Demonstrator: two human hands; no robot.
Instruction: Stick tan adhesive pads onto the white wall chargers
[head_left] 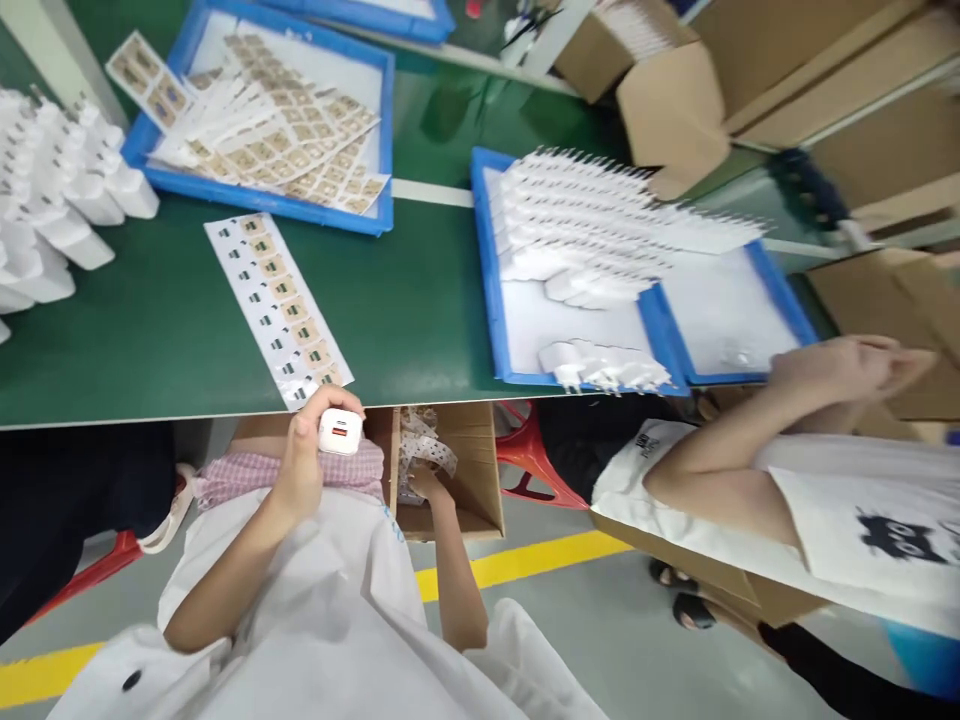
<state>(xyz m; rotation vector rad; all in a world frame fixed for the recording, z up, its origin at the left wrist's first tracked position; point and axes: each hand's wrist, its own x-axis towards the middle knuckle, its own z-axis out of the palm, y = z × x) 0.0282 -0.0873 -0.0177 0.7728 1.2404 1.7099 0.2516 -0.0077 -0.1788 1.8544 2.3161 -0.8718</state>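
Note:
My left hand (304,455) is closed around a white charger (341,431), whose end with two ports faces up, just off the table's front edge. Behind it a sticker sheet (277,305) lies flat on the green table (420,300). My right hand (426,484) reaches down into a cardboard box (472,465) below the table edge, at a strip of white perforated backing (431,450). The fingers there are small and partly hidden, so their grip cannot be made out.
A blue tray (277,205) holds more sticker sheets. White chargers (56,200) stand at the left; others fill a blue tray (491,300) at the right. A co-worker's hands (855,365) are at the far right. A red stool (536,450) stands beside the box.

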